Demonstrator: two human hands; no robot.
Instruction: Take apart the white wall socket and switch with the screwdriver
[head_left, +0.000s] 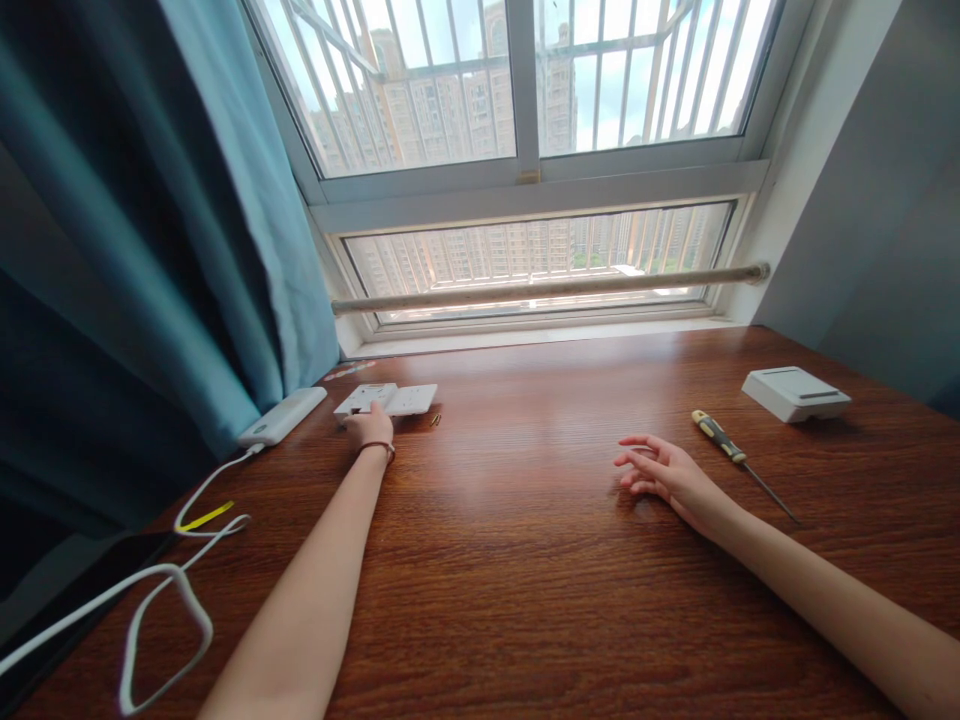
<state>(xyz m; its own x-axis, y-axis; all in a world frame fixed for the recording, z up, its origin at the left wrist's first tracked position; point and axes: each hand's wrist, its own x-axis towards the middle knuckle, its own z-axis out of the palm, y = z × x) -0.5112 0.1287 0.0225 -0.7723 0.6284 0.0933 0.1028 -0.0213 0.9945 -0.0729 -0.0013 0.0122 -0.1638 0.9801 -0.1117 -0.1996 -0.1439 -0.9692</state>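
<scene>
My left hand (pixel 369 427) reaches far forward across the wooden desk (pixel 510 560) and rests on the near edge of a flat white switch plate (pixel 394 399); its fingers curl onto the plate, their tips hidden. A small brass screw (pixel 435 420) lies just right of that plate. My right hand (pixel 660 470) lies low over the desk at the right, fingers loosely spread, holding nothing. A screwdriver (pixel 731 452) with a yellow-and-black handle lies just right of it, tip pointing toward me.
A white power bank (pixel 283 416) with a looping white cable (pixel 169 590) sits at the left beside a teal curtain (pixel 150 230). A white box-shaped part (pixel 795 392) stands at the far right. A window (pixel 525 150) with a rail runs behind the desk.
</scene>
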